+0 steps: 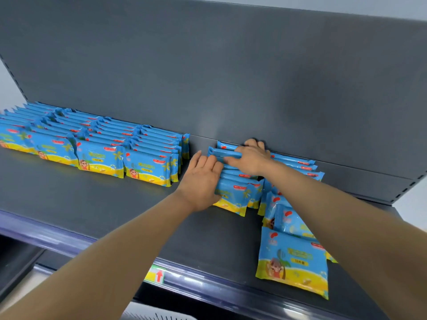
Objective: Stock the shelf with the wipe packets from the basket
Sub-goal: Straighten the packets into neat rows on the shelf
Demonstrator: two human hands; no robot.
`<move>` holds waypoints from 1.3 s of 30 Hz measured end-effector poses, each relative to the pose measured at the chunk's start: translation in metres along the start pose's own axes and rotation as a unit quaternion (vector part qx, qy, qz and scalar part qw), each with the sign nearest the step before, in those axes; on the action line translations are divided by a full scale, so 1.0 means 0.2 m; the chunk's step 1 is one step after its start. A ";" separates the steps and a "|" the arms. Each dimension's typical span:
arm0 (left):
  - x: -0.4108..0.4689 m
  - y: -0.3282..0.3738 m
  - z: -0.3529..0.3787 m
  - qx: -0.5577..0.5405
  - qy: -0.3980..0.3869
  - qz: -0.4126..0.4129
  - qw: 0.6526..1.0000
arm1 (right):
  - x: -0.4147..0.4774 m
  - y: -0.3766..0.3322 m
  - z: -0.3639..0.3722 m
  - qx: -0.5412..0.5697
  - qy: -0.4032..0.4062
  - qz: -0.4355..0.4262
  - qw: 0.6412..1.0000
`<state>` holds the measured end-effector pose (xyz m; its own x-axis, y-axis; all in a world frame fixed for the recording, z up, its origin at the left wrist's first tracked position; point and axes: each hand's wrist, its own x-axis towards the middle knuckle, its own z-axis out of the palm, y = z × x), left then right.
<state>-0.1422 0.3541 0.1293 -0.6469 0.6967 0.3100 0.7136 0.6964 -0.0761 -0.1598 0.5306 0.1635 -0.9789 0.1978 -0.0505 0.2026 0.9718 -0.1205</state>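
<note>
Head view looks down on a dark grey shelf (115,215) with an upright back panel (208,65). Both bare forearms reach in from the lower edge of the frame and meet at a short row (233,195) of blue-and-yellow wipe packets standing on edge, which runs from the back edge of the shelf toward the front, right of the middle. The left hand (201,179) lies with its fingers straight and together, palm and fingers pressed flat against the left ends of these packets. The right hand (250,155) comes across from the right, palm down on top of the rearmost packets; its fingers curl over the one nearest the back panel while the thumb stretches along the front of the bunch, so it holds a few packets pinched together. Four neat stocked rows (99,144) of the same packets fill the back left corner of the shelf. Under the right forearm more packets lean loosely, and a flat packet (292,262) lies face up near the front right edge. A yellow tag (156,274) with a red arrow sits on the front rail (57,236).
</note>
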 end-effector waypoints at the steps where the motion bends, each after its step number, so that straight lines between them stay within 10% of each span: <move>1: 0.01 0.00 0.01 0.000 0.002 -0.004 1.000 | 0.00 0.01 0.01 0.010 -0.011 0.001 1.000; 27: 0.00 -0.28 -0.01 0.029 -0.045 -0.074 0.996 | 0.08 -0.22 0.00 0.195 0.181 0.067 0.962; 33: 0.00 -0.29 0.01 0.061 -0.065 -0.057 0.994 | 0.03 -0.23 0.04 0.390 0.163 0.189 0.886; 39: 0.02 -0.32 0.02 0.017 -0.098 -0.068 0.993 | 0.01 -0.30 0.07 0.642 0.030 0.263 0.720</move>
<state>-0.1906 0.3129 0.1323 -0.7793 0.6131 0.1292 0.6082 0.7898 -0.0792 -0.1738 0.4711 0.1571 -0.7501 0.5375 -0.3852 0.3637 -0.1512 -0.9192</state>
